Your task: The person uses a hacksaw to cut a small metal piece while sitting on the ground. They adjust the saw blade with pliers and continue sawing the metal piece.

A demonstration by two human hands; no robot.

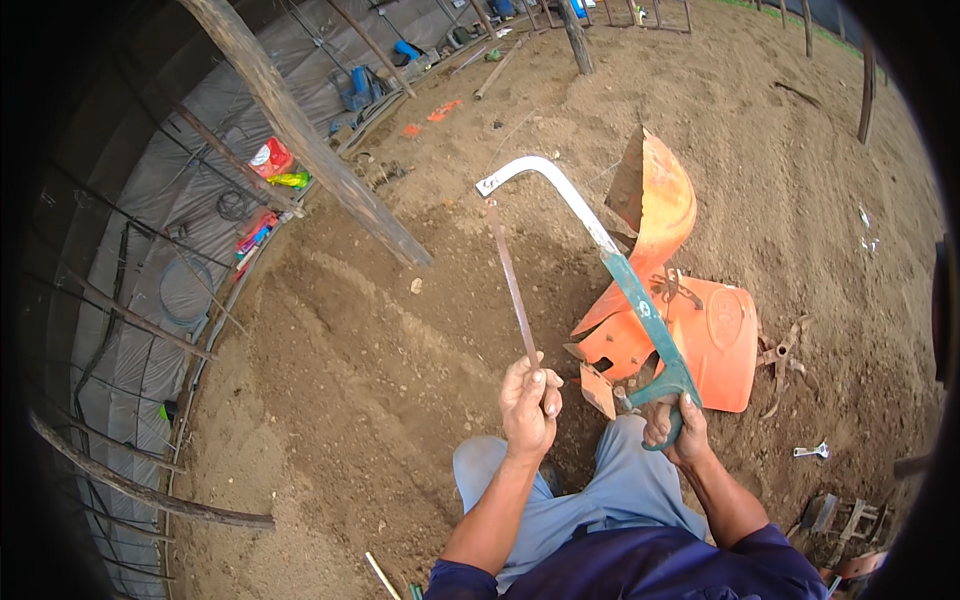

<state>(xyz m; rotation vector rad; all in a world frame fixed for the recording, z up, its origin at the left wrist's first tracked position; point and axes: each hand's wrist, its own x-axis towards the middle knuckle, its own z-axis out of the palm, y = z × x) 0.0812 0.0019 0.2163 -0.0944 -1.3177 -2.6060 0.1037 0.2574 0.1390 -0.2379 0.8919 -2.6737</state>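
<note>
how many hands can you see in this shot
2: the left hand pinches the thin saw blade, and the right hand grips the green saw handle. No other hands show.

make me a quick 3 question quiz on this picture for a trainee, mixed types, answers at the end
1. What is the left hand holding?
2. True or false: the silver wrench lies to the right of the right hand.
3. What colour is the large panel just right of the saw frame?
a) blue
b) white
c) orange

Key:
1. The narrow saw blade, near its lower end.
2. True.
3. c) orange.
</note>
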